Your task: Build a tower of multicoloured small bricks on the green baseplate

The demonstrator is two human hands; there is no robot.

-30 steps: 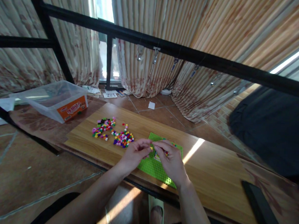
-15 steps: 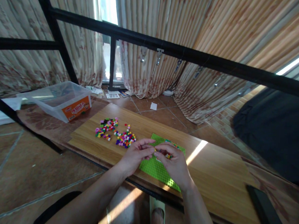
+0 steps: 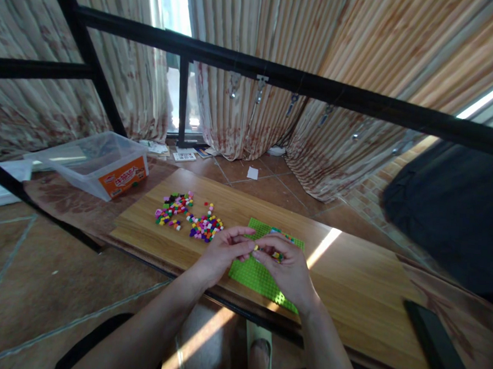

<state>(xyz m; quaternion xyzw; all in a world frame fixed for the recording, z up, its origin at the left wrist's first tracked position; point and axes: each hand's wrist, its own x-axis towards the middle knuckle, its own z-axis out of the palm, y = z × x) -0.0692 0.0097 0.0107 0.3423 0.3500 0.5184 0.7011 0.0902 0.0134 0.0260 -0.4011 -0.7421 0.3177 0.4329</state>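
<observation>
Above the green studded baseplate (image 3: 252,281), my two hands meet with their fingertips almost touching. My right hand (image 3: 289,266) is closed in a pinch on a tiny yellow building block (image 3: 256,248). Close against it from the left is my left hand (image 3: 223,255), thumb and fingers drawn together; what they hold, if anything, is hidden. Several coloured blocks (image 3: 277,256) show on the plate behind my right fingers, and more line its far edge. The rest of that part is covered by my hands.
Loose coloured blocks (image 3: 206,226) lie in piles on the wooden board (image 3: 340,283), left of the plate. A clear plastic bin (image 3: 92,168) with an orange label stands farther left. A dark flat object (image 3: 432,343) lies at the right end. A black metal rail (image 3: 277,76) crosses beyond the board.
Both hands stay together over the plate with slight finger movement; the yellow block shows a little more between the fingertips. The whole view has shifted slightly.
</observation>
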